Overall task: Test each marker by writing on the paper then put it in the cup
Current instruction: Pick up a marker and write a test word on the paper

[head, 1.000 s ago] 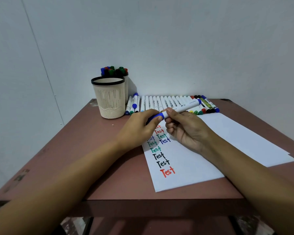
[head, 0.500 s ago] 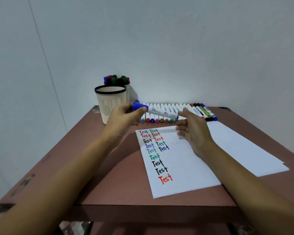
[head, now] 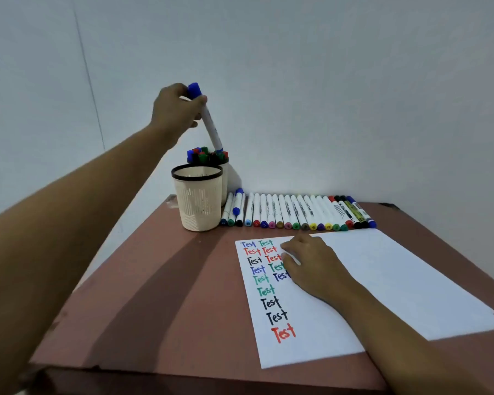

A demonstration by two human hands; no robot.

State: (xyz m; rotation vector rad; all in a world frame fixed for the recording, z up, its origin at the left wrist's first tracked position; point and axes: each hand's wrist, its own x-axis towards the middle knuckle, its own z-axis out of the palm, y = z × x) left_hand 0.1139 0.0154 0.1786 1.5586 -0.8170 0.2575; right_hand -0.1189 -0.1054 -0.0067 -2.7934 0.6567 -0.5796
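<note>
I see my left hand (head: 177, 109) raised at the far left, fingers and thumb pinching the blue-capped marker (head: 210, 128) just under its cap. The marker tilts, its lower end down among the caps in the far cup (head: 225, 181), which stands just behind the cream mesh cup (head: 197, 201). My right hand (head: 311, 263) rests on the paper (head: 311, 332) beside the coloured "Test" words, fingers loosely bent, holding nothing. A row of markers (head: 297, 213) lies along the table's (head: 154, 280) far edge.

Head-worn view, forward-down over the table (head: 154, 295)
</note>
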